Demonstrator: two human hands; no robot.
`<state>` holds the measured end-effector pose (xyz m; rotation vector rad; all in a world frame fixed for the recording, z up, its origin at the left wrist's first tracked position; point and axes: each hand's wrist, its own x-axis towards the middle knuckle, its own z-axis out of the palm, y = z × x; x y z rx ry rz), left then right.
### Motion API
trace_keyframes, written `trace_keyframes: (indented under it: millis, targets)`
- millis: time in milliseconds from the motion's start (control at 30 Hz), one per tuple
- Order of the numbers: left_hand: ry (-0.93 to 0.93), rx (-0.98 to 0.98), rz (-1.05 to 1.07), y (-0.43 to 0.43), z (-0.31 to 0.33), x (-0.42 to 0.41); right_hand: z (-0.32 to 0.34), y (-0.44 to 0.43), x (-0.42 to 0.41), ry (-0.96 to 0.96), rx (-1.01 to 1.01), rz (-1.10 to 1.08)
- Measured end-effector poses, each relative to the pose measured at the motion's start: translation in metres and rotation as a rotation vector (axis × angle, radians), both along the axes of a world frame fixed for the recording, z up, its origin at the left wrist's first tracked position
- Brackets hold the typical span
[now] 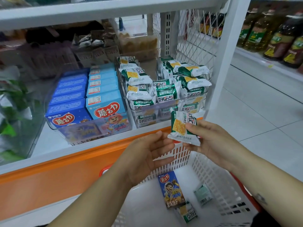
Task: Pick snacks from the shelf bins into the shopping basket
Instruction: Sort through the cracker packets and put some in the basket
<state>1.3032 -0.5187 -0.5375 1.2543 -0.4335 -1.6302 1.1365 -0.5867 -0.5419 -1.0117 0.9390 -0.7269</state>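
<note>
The green-and-white cracker packet [182, 128] is being pinched at its right edge by the right hand [211, 141], above the white shopping basket [218, 182] and just in front of the clear shelf bin [164, 110] of like packets. The left hand [147, 154] is reaching in released, fingers straight, just beside the packet's lower corner. A blue box [171, 189] is lying in the basket.

Basket [211, 172] open-topped, open gap between packed bins [164, 110] and shelf board [82, 12] above, wire mesh [196, 38] closing the right side.
</note>
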Motion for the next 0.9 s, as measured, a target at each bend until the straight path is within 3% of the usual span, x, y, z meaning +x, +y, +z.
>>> trace_keyframes:
  millis: [67,167,300,367,600,900]
  targets:
    - [-0.069,0.0,-0.024,0.0,-0.001,0.002,-0.001,0.0,-0.001,0.234,-0.297,-0.059]
    - [-0.092,0.0,-0.091,0.002,-0.001,0.003,-0.002,0.003,-0.004,0.565,-0.894,-0.083]
    - [-0.047,-0.051,-0.147,0.005,0.0,0.002,-0.017,0.005,-0.003,0.713,-1.356,0.146]
    - [-0.076,-0.062,-0.097,0.005,-0.003,0.003,-0.018,0.006,-0.002,0.644,-1.311,0.218]
    - [-0.064,-0.126,-0.137,0.001,-0.003,0.007,0.001,0.0,0.0,0.245,-0.553,-0.032]
    - [-0.043,-0.228,-0.175,-0.002,-0.005,0.006,-0.004,0.001,-0.001,0.126,-0.28,-0.001]
